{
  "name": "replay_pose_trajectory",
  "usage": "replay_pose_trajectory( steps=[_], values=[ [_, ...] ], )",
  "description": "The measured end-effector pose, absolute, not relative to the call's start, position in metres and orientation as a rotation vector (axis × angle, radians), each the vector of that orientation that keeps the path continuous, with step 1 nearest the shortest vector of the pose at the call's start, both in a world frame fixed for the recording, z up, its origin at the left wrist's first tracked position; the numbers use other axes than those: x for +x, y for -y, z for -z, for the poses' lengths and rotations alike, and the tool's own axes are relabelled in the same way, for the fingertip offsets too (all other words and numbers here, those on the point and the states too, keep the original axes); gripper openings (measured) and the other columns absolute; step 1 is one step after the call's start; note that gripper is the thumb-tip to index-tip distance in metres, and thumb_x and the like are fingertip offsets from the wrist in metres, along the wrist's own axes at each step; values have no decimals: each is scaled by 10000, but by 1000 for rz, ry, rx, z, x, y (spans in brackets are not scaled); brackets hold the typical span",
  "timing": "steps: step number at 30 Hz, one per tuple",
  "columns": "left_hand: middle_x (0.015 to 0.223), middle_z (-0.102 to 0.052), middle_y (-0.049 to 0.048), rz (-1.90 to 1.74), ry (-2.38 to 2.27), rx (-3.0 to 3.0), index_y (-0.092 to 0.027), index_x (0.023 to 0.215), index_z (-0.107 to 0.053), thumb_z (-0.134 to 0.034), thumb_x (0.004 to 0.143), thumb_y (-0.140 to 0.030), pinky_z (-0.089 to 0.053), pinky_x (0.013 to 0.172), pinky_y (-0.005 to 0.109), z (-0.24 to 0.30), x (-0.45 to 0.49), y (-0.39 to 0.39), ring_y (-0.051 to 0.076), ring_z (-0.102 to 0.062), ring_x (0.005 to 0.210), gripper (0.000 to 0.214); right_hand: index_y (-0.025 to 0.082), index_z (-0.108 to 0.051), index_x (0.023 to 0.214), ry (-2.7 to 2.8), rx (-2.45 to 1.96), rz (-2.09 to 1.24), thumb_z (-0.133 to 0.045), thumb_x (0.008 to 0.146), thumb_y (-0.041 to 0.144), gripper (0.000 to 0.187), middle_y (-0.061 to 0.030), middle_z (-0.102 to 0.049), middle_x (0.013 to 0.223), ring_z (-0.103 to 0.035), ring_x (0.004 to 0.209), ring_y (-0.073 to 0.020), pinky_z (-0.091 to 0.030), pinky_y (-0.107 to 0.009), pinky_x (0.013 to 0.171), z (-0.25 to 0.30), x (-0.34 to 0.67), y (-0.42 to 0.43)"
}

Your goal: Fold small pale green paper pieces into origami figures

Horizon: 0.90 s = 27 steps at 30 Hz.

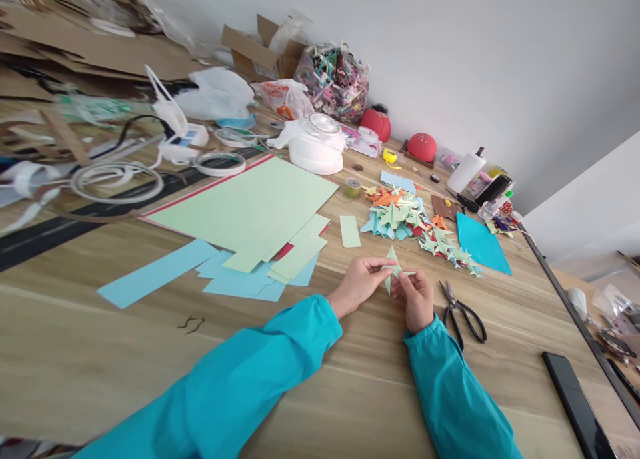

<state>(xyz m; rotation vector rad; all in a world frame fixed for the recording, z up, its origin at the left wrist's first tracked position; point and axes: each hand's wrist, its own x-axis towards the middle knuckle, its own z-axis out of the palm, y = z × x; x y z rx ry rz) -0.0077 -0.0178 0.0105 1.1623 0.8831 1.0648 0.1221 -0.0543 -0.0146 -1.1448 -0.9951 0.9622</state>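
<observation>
- Both hands are brought close together, with a pale-green paper figure [393, 255] pinched between them.
- One side of the figure is gripped between thumb and fingertips of the left hand [359, 279], its back turned upward; the forearm is slanted in from the lower left.
- Its other side is pinched by the right hand [416, 298], with the thumb laid on top and the fingers curled; the forearm is angled in from the lower right.
- Both arms are covered to the wrists by teal sleeves [260, 352].
- Just right of the right hand, scissors [453, 304] are laid with blades parted.
- Beyond the hands, folded paper pieces [395, 214] are heaped; a small green card [350, 231] is placed nearer the left hand.
- Left of the left hand, dark marks [191, 324] are seen on the tabletop [150, 372]; whether they are writing cannot be told.
- Farther off, orange print is borne by a plastic bag [286, 99], too small to be read.
</observation>
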Motion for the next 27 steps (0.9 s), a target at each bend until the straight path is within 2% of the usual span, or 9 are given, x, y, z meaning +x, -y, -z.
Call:
replay_pose_trajectory(
  steps=[5, 11, 16, 22, 27],
  values=[
    [907, -727, 72, -1075, -884, 1182, -140, 858, -731, -646, 674, -202, -493, 758, 301, -9, -7, 18, 211, -639, 860, 213, 152, -576, 615, 1157, -1226, -914, -585, 785, 471, 361, 3, -572, 511, -506, 445, -96, -417, -231, 449, 14, 121, 55],
    [867, -729, 63, -1080, -882, 1143, -151, 840, -737, -661, 674, -257, -490, 740, 299, -9, -7, 18, 208, -633, 845, 212, 168, -561, 626, 1195, -1254, -854, -563, 795, 491, 365, 9, -560, 514, -502, 446, -98, -412, -231, 442, 13, 120, 56],
    [864, -727, 76, -1076, -877, 1103, -134, 820, -732, -689, 632, -198, -495, 739, 295, -9, -7, 17, 201, -638, 826, 203, 160, -575, 616, 1185, -1260, -882, -567, 789, 492, 374, 5, -563, 511, -507, 450, -101, -418, -233, 451, 13, 120, 56],
    [873, -726, 77, -1084, -865, 1099, -133, 806, -728, -705, 631, -213, -500, 758, 307, -9, -7, 17, 202, -646, 825, 194, 156, -605, 621, 1185, -1224, -964, -618, 758, 443, 319, 1, -579, 525, -501, 467, -104, -408, -244, 476, 9, 120, 58],
    [878, -729, 78, -1076, -854, 1172, -135, 824, -730, -694, 644, -216, -508, 741, 307, -6, -7, 18, 211, -651, 832, 200, 161, -571, 576, 1115, -1228, -1003, -658, 708, 444, 324, 15, -550, 472, -450, 405, -92, -347, -237, 419, 6, 121, 57]
  ],
)
